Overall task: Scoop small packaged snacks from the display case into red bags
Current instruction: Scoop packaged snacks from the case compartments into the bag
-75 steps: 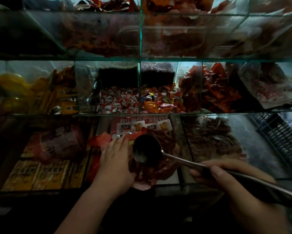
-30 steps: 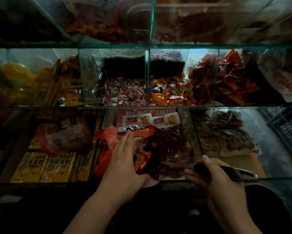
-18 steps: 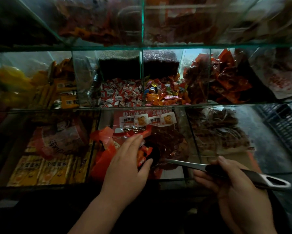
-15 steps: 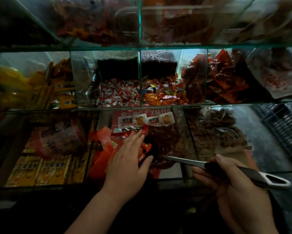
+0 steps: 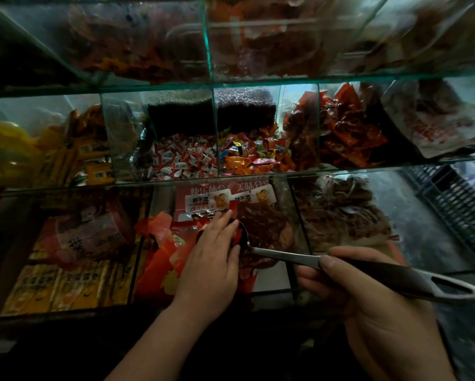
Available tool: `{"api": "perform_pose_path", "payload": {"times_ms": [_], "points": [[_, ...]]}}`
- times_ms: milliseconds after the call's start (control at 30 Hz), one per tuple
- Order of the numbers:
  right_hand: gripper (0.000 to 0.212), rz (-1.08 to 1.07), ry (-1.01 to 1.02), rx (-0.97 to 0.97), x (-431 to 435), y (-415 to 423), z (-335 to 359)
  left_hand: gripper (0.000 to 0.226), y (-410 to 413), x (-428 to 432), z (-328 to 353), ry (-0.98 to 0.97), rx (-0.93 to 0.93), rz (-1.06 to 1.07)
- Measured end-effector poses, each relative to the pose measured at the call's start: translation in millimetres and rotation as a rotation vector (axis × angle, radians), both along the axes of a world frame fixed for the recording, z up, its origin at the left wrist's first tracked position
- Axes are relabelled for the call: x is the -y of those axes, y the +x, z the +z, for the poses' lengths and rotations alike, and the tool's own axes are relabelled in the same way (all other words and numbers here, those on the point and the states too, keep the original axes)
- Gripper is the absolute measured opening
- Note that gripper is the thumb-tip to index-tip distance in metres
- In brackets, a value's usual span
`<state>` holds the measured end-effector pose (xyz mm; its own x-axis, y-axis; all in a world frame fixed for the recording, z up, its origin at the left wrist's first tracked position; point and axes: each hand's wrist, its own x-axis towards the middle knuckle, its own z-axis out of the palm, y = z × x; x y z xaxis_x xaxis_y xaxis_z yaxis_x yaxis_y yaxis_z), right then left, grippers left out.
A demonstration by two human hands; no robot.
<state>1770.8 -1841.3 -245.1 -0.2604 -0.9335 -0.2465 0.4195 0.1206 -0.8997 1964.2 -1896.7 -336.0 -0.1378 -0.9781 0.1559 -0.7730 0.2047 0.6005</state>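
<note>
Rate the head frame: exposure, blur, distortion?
Head view: underexposed, bottom edge nearly black. Wide-angle lens bows the glass shelf edges. Reflections haze the top row. Lower right is smeared around the right hand and ladle. Left hand and white candies are readable.

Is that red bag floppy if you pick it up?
Probably floppy: the red bag lies crumpled in folds. Likely light, being thin film. It may slip about, which could be why the left hand lies over it.
</note>
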Motion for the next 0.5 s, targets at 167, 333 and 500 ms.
{"api": "perform_pose_path", "payload": {"times_ms": [167,333,500], "points": [[0.012,-0.037,-0.062,-0.011,0,-11,18,0.046,-9,9,17,-0.111,0.010,-0.036],[0.009,-0.109,-0.141,0.041,15,-15,33,0.047,-25,57,45,-0.180,0.021,-0.112],[0.015,-0.197,-0.161,0.182,50,-16,40,0.046,-43,127,73,-0.219,0.001,-0.217]]}}
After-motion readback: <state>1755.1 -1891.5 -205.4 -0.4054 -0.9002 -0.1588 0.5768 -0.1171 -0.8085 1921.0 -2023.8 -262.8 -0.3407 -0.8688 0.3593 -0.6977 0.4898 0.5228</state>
